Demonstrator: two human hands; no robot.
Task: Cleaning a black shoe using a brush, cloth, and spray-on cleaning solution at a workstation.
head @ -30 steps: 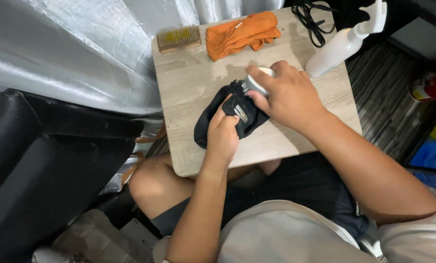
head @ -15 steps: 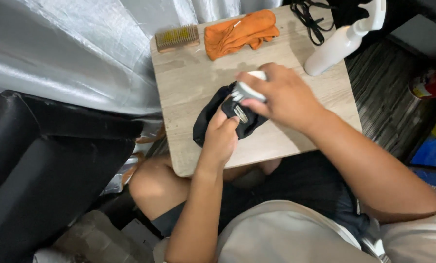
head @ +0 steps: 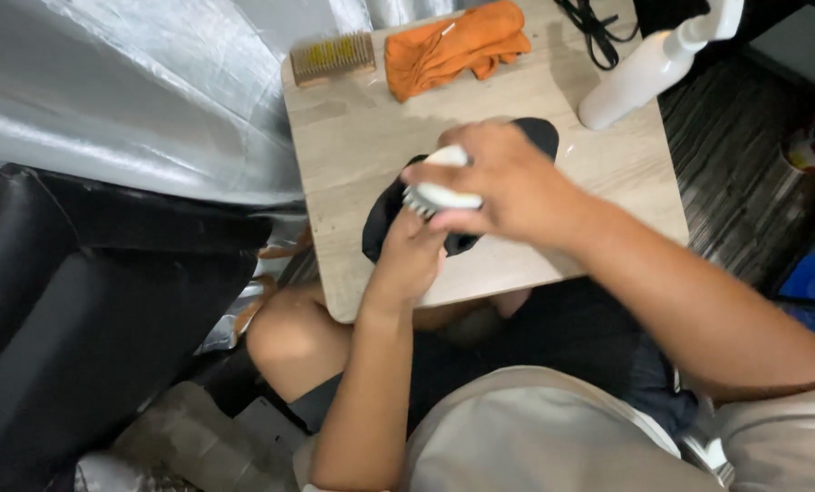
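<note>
A black shoe [head: 385, 219] lies on a pale wood-grain table [head: 353, 155] at the frame's centre, under a white brush [head: 439, 193] with pale bristles. At the top lie an orange cloth [head: 453, 46] and a tan wooden brush [head: 333, 56] with yellowish bristles, with a white spray bottle [head: 640, 73] at upper right. Silver-grey sheeting [head: 125, 91] fills the upper left.

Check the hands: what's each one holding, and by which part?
Right hand grips a white brush around its back, bristles facing down-left. Left hand holds the near edge of the black shoe on the table.
</note>
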